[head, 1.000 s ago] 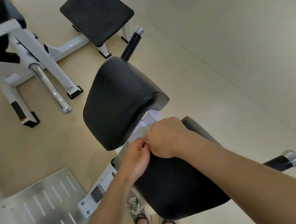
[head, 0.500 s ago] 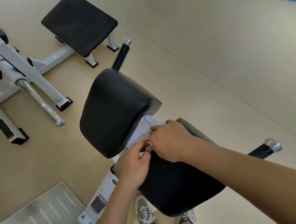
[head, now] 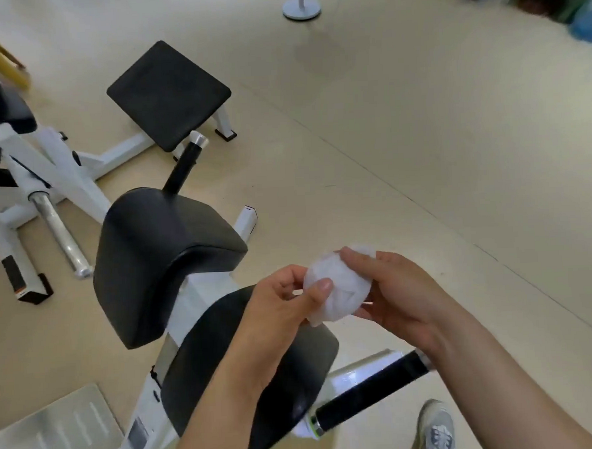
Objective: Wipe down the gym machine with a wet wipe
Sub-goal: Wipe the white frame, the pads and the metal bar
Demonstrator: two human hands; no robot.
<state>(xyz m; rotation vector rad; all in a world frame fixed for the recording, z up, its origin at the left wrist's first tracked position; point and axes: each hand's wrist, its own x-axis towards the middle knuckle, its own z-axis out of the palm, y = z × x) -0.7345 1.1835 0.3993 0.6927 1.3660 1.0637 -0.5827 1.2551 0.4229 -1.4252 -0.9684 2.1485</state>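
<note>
A crumpled white wet wipe [head: 337,287] is bunched into a ball between both my hands, held in the air above the gym machine. My left hand [head: 278,307] pinches its left side with thumb on top. My right hand [head: 397,287] cups it from the right. Below stands the gym machine: a white frame [head: 202,298] with a black upper pad [head: 159,255], a black seat pad [head: 227,372] under my left forearm, and black handles, one at the far side [head: 182,168] and one at the near right [head: 365,395].
A second white machine with a black square seat [head: 167,93] and a chrome bar [head: 62,236] stands to the left. A metal foot plate [head: 52,436] lies at the bottom left. A round stand base [head: 300,7] sits far back. My shoe [head: 435,430] is at the bottom right.
Both hands have lifted off the gap between the pads and risen to the right, now holding the wipe bunched into a ball. The view has tilted up and back.
</note>
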